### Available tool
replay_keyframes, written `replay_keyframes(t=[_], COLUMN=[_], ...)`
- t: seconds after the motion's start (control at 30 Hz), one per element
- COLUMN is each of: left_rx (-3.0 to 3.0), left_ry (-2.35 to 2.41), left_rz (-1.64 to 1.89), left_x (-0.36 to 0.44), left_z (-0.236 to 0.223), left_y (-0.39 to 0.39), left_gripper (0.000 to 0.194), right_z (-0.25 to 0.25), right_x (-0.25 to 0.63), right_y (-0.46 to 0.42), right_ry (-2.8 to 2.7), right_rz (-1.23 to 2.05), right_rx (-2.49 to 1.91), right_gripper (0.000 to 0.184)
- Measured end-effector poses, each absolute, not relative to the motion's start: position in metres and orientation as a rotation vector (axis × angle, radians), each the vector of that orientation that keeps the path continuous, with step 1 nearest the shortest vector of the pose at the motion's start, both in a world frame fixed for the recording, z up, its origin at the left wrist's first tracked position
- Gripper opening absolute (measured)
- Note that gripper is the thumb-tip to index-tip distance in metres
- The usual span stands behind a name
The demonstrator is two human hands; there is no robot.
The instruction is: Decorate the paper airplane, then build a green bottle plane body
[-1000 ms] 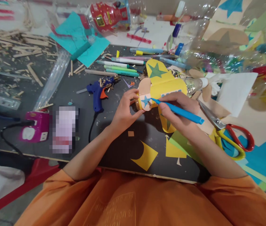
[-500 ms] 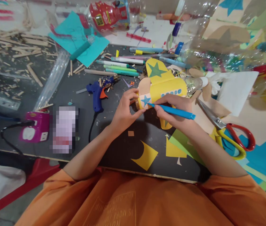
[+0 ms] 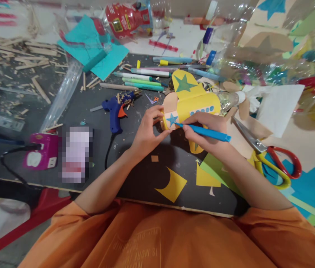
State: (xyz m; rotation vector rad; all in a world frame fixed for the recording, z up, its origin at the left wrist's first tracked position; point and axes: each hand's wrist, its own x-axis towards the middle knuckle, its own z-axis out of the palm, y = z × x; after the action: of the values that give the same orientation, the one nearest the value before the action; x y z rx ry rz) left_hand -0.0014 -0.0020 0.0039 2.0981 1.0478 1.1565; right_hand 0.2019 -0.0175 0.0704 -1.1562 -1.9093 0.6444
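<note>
A plastic bottle wrapped in yellow paper (image 3: pixel 198 103) lies on the dark table, with paper wings and a clear neck pointing right. One wing bears a green star (image 3: pixel 184 84); a row of blue dots runs along the body. My left hand (image 3: pixel 149 128) grips the bottle's left end between thumb and fingers. My right hand (image 3: pixel 206 126) is closed around a blue marker (image 3: pixel 212 133), its tip at a blue star (image 3: pixel 172 119) on the pale paper patch. Part of the lower wing is hidden behind my right hand.
Red-and-yellow-handled scissors (image 3: pixel 260 147) lie at right on paper sheets. Left of my hands are a blue glue gun (image 3: pixel 115 111), a phone with a blurred screen (image 3: pixel 76 154) and a magenta power adapter (image 3: pixel 41 150). Several markers (image 3: pixel 142 85) and clear bottles lie behind; yellow scraps (image 3: pixel 174 185) lie in front.
The view has shifted very slightly. Both hands keep their holds, and the marker tip stays at the lower right of the blue star.
</note>
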Motion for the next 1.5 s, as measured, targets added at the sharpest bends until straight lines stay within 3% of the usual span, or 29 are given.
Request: replay_keyframes(t=[1.5], left_rx=[2.093], left_ry=[1.059], left_rz=[1.160], left_x=[-0.0023], left_z=[0.0007], left_y=[-0.0017], left_gripper=[0.044], right_z=[0.0688], right_x=[0.2023], right_y=[-0.0166], right_ry=[-1.773], right_rz=[0.656], right_rx=[-1.107], right_gripper=[0.011])
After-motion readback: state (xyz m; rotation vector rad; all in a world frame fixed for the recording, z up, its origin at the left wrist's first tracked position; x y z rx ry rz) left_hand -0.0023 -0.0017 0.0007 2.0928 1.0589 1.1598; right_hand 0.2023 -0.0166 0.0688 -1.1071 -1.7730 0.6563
